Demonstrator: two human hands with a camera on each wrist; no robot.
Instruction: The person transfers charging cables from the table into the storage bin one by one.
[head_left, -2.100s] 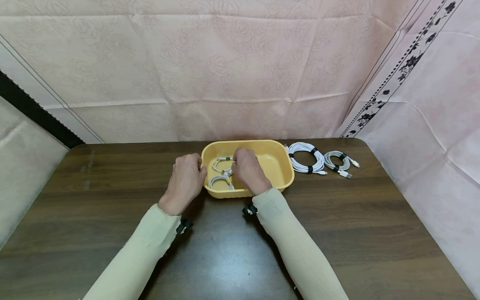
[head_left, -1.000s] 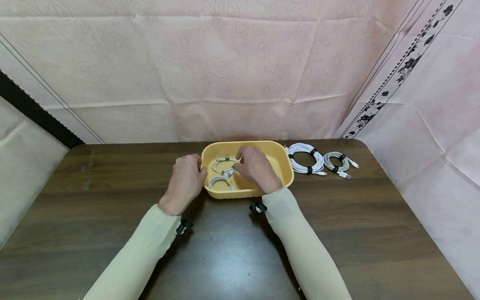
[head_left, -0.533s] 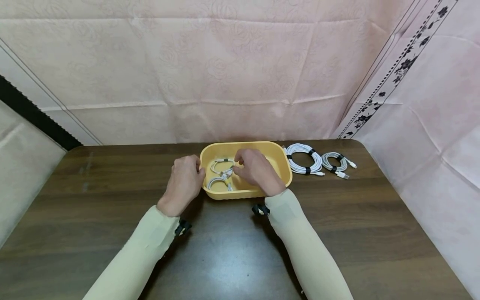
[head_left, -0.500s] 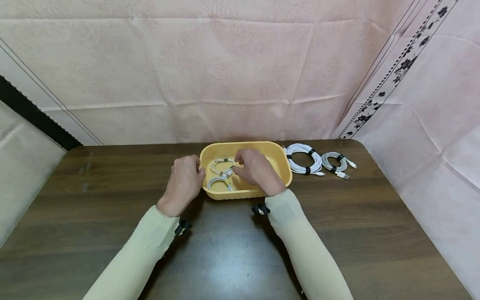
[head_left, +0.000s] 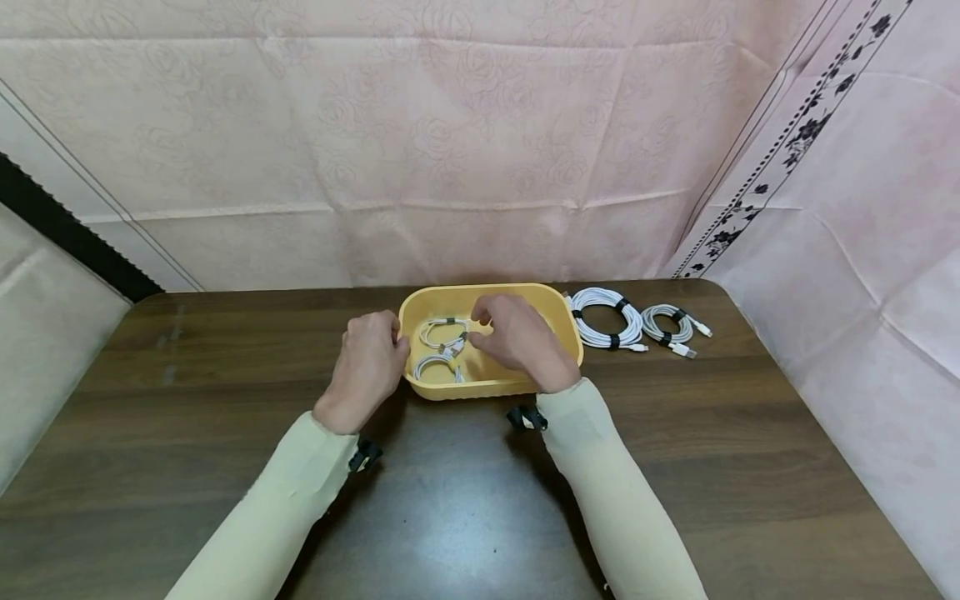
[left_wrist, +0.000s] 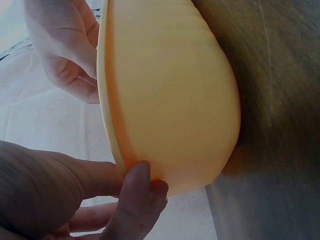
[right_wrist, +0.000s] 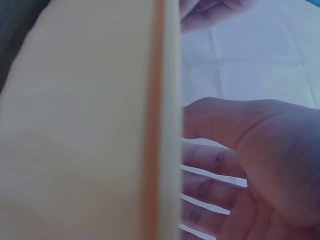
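Observation:
A yellow plastic tub (head_left: 491, 388) stands near the table's back edge. Inside at its left lie two coiled white cables, a rear coil (head_left: 442, 333) and a front coil (head_left: 437, 362). My left hand (head_left: 365, 367) pinches the tub's left rim between thumb and fingers, plainest in the left wrist view, where the tub wall (left_wrist: 175, 95) fills the middle. Over the tub's inside hovers my right hand (head_left: 517, 337), thumb and fingers apart, just right of the coils. In the right wrist view the right hand's fingers (right_wrist: 215, 157) look loosely extended; the tub wall hides their tips.
Right of the tub, a large white cable coil (head_left: 607, 318) with black straps lies on the brown wooden table (head_left: 465, 500). A smaller strapped coil (head_left: 670, 323) sits beside it, connectors pointing right. Patterned pale cloth (head_left: 450, 150) hangs behind the table.
My right hand has drawn back a little to the right from the coils, its thumb and fingers now spread apart. The left hand stays on the rim.

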